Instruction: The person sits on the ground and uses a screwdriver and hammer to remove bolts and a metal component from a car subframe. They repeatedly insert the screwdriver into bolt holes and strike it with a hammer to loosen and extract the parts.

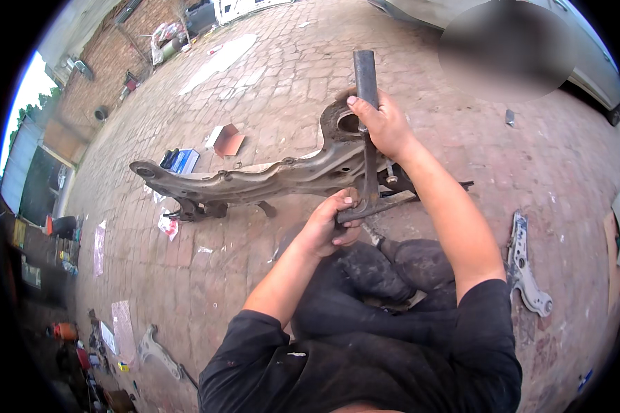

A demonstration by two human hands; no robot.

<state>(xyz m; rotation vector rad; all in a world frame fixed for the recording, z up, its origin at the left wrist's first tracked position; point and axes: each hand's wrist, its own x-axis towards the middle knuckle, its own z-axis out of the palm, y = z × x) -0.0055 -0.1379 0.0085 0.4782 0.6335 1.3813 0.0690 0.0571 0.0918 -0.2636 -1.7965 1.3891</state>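
A worn metal car subframe [275, 180] stretches crosswise in front of my folded legs. Over its right part stands a dark L-shaped wrench [370, 168], with a thick steel pipe [365, 72] at its upper end. My right hand [386, 127] is closed round the lower part of that pipe, thumb across it, beside the subframe's round bushing hole [349, 123]. Lower down, my left hand [327, 224] wraps round the wrench near its bend. Where the wrench's working end sits is hidden by my left fingers. A bolt [391, 172] sticks out just right of the wrench.
A blue box [180, 160] and an open cardboard box [226, 140] lie beyond the subframe. Control arms rest on the brick paving at right [527, 268] and lower left [160, 352]. A silver car [592, 62] stands far right. Tools and parts clutter the left edge.
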